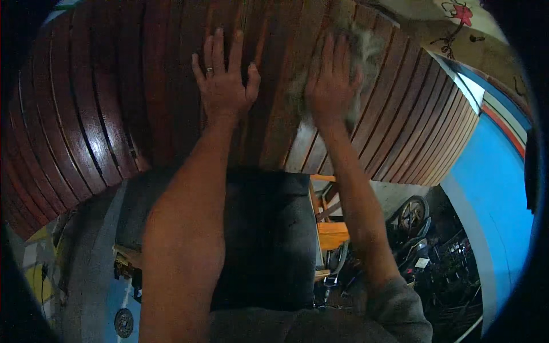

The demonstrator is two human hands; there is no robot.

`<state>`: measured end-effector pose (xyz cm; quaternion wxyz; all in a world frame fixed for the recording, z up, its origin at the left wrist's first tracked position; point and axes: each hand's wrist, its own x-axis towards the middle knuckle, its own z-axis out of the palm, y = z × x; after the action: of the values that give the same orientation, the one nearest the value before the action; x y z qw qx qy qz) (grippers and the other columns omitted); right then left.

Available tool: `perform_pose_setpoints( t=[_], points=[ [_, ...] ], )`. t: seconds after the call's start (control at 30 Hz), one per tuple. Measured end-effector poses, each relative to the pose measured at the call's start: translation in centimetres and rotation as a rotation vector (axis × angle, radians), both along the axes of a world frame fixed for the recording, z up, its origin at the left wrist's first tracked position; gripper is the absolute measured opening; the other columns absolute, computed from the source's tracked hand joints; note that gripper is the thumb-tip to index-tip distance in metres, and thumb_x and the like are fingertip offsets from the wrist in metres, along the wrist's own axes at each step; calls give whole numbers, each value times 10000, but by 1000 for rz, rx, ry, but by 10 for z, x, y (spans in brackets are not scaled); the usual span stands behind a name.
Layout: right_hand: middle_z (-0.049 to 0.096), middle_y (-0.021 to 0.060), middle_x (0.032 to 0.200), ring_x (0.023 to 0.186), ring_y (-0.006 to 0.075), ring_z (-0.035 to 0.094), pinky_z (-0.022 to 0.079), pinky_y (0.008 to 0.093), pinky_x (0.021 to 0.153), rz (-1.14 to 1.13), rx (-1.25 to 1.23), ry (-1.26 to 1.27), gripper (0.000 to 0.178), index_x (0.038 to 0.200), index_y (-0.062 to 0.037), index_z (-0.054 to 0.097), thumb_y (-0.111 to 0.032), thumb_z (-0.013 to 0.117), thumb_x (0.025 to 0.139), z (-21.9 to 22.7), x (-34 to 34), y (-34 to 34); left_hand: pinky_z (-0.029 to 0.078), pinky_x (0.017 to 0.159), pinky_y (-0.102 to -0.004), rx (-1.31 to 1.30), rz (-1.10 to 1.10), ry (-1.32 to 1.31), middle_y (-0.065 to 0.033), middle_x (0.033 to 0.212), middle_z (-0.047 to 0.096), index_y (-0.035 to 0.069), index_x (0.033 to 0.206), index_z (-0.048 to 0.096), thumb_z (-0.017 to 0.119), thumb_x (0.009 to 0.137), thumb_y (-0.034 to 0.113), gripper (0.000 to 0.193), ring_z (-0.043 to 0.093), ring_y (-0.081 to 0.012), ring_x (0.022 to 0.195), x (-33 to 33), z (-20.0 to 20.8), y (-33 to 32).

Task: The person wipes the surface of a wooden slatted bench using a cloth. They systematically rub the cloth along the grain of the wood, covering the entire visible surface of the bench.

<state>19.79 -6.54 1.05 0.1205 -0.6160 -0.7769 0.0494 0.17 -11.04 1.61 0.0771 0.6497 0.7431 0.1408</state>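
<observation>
Dark brown wooden slats (pixel 160 86) run side by side across the upper part of the head view, forming one broad surface with narrow gaps. My left hand (pixel 226 86) lies flat on it, fingers spread, a ring on one finger and nothing in its grasp. To its right, my right hand (pixel 333 80) presses a fluffy greyish cloth (pixel 370 48) against the slats, its fingers stretched forward and close together. The cloth shows on both sides of that hand; the part beneath is hidden. Both forearms reach up from the lower edge.
Below the slats, a dark padded-looking panel (pixel 266 240) lies between my arms. An orange-brown wooden piece (pixel 333 235) is beside my right forearm. Farther right stand a wheel (pixel 413 214) and dark motorbike-like parts, near a blue wall (pixel 486 166). A patterned fabric (pixel 477 37) hangs at upper right.
</observation>
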Motion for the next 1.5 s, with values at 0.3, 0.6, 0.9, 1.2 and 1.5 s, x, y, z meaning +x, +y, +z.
perform_pose_setpoints(
  t=[0.3,0.6,0.9,1.2,1.5],
  points=[
    [312,144,1568,1433,282,321,110,573,1137,-84,59,56,533,1505,-83,344,-289,388,1015,-9,-7,41,136,1137,-644,23,-21,-7,-164,1571,248,197,1522,317,459,962,379,606,246,-370,1444,5,-4,3],
    [300,241,1545,1405,383,335,70,623,1124,6,-429,-79,646,1513,-39,295,-301,518,966,22,20,-233,103,1141,-648,11,-23,-36,-165,1578,236,191,1515,332,408,974,410,589,218,-372,1456,6,-2,5],
    [311,161,1561,1433,330,306,116,598,1134,-50,-241,-194,648,1538,-65,241,-210,497,961,2,0,-72,109,1138,-654,2,-13,-20,-152,1587,211,204,1521,318,440,967,401,600,219,-357,1456,2,-7,-1],
    [354,125,1547,1391,284,386,123,589,1135,-85,182,25,577,1477,-56,369,-178,524,936,-13,-11,92,105,1136,-656,14,-28,-30,-163,1587,206,204,1523,316,436,973,407,599,210,-365,1458,4,-6,3],
    [331,119,1560,1420,287,347,95,577,1150,-119,-16,8,572,1492,-44,338,-201,501,967,-10,-13,-35,138,1125,-664,23,-27,8,-168,1576,229,195,1522,319,439,966,404,607,227,-375,1449,-3,-8,-1]
  ],
)
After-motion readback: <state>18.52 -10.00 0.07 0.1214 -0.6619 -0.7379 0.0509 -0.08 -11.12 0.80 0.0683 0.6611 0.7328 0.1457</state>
